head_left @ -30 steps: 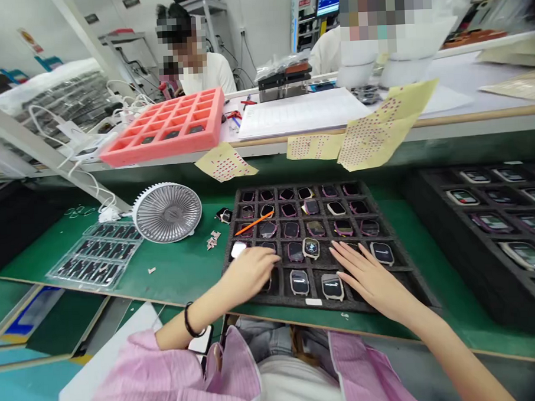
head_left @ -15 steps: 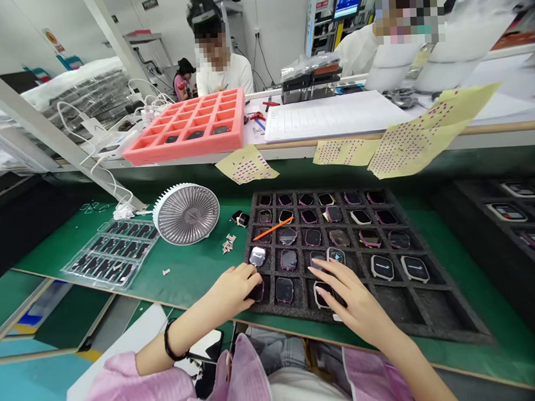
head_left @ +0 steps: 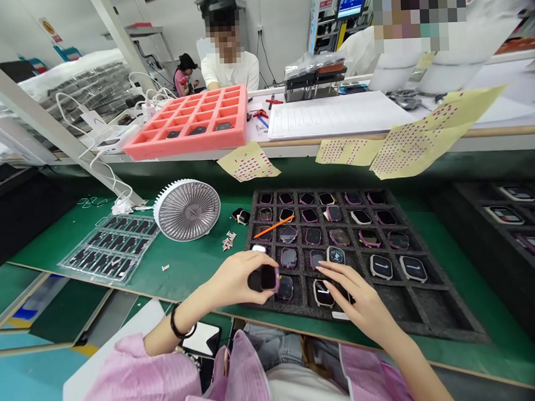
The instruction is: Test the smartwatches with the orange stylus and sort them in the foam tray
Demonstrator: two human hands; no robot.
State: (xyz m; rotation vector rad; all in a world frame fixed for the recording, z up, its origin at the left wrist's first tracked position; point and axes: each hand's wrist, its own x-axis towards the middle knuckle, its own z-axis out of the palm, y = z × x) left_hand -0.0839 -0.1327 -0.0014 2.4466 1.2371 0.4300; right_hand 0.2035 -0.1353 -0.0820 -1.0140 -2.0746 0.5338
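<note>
atop black foam tray [head_left: 437,329]: l hand [head_left: 235,279] pinching pink watch [head_left: 270,278], r hand [head_left: 358,294] splayed open by 2nd watch [head_left: 323,293]

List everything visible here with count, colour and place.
Black foam tray: 1, black, on green mat.
Watch bodies: many, dark with pink or silver rims, in tray cells.
Orange stick: 1, orange, across tray.
Desk fan: 1, white, left of tray.
Blister tray: 1, clear, far left on mat.
Foam tray: 1, pink, on far bench.
Dotted sheets: 3, yellow, at bench edge.
Left hand: 1, holding a pink-rimmed watch body.
Right hand: 1, over tray.
</note>
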